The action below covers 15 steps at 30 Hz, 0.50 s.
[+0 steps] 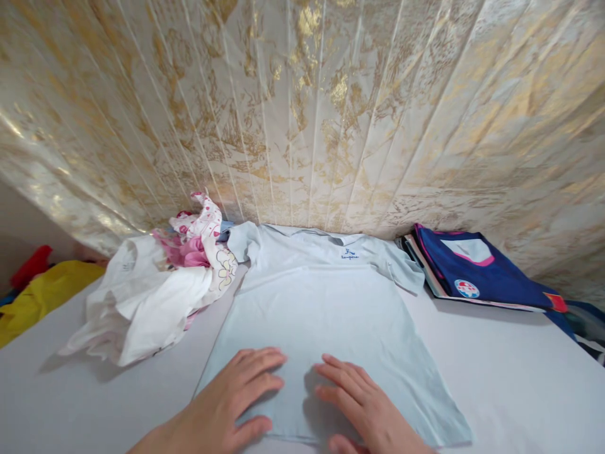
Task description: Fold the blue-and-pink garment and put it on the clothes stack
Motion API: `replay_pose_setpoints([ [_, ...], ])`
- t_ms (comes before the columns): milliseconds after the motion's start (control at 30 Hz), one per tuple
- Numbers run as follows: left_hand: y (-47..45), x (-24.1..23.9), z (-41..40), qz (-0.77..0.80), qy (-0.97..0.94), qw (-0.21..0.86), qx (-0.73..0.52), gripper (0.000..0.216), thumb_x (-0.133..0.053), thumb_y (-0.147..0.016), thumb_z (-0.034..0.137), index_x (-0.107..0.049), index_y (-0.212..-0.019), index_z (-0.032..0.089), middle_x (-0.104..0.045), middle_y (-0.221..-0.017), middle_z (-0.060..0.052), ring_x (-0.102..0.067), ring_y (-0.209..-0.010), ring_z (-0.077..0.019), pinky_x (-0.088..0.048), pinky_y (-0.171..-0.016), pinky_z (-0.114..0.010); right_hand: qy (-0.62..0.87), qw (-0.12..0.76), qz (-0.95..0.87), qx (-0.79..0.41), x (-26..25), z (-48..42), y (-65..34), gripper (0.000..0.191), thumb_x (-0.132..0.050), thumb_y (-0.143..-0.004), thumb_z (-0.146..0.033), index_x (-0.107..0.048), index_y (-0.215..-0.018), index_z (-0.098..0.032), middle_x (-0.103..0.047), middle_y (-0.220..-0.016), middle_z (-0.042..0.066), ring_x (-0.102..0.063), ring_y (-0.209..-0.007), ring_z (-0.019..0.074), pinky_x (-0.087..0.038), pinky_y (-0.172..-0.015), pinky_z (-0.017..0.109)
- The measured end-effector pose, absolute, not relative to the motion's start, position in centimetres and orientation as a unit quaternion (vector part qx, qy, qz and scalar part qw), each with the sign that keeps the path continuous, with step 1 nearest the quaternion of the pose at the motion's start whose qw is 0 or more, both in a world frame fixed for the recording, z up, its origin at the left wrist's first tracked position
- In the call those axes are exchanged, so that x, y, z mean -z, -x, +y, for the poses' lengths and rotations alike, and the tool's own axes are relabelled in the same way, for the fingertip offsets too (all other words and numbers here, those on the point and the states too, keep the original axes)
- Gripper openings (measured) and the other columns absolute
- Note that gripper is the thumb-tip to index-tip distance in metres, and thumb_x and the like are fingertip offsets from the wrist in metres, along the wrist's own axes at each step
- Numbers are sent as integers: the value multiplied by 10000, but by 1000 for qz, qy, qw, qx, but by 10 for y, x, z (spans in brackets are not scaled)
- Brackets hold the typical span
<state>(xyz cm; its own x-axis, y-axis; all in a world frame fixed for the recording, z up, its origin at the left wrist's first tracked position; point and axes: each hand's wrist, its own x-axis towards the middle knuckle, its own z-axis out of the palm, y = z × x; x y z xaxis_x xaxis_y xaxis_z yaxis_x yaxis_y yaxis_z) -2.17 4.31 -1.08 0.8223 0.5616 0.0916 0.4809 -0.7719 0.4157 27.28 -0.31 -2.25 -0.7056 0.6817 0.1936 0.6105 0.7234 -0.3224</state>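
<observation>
A pale blue T-shirt point(326, 296) lies spread flat on the white table point(510, 372), collar toward the wall, with a small dark logo near the chest. My left hand point(236, 397) rests flat on the shirt's lower hem area, fingers spread. My right hand point(359, 403) lies flat beside it on the same hem, fingers stretched out. Neither hand holds anything.
A heap of white and pink garments point(155, 290) sits left of the shirt. A stack of folded clothes topped by a navy shirt point(472, 268) lies at the right. Yellow and red cloth point(42, 287) shows at the far left. A gold-patterned curtain point(307, 107) hangs behind.
</observation>
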Motion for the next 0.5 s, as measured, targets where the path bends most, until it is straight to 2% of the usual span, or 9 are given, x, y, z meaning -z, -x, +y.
replay_pose_setpoints([
  [67, 17, 5, 34, 275, -926, 244, -88, 186, -673, -846, 289, -557, -974, 221, -565, -1167, -35, -510, -1073, -214, -387, -928, -330, 340, 182, -910, -152, 25, -3, -255, 245, -580, -887, -408, -585, -1034, -213, -644, -1122, 66, -564, -1046, 207, -444, -867, 308],
  [167, 16, 6, 28, 287, -917, 266, -77, 196, -691, -809, 193, -507, -872, 209, -563, -972, -7, -503, -892, -184, -392, -791, -294, 356, 197, -899, -162, 37, -4, -242, 201, -674, -816, -368, -577, -920, -225, -636, -899, 16, -554, -796, 163, -430, -715, 279],
  [367, 16, 12, 29, 268, -922, 258, -110, 95, -522, -942, 201, -486, -855, 210, -558, -883, 3, -478, -833, -170, -349, -760, -294, 389, 203, -883, -163, 46, -8, -241, 125, -655, -751, -191, -551, -817, -215, -603, -815, 3, -517, -742, 152, -376, -678, 275],
  [500, 17, 8, 29, 257, -919, 274, -124, 100, -495, -957, 194, -477, -860, 208, -563, -892, 4, -488, -831, -159, -352, -764, -287, 385, 201, -883, -178, 41, -7, -242, 147, -686, -754, -250, -554, -810, -214, -604, -814, 0, -514, -735, 149, -367, -679, 276],
])
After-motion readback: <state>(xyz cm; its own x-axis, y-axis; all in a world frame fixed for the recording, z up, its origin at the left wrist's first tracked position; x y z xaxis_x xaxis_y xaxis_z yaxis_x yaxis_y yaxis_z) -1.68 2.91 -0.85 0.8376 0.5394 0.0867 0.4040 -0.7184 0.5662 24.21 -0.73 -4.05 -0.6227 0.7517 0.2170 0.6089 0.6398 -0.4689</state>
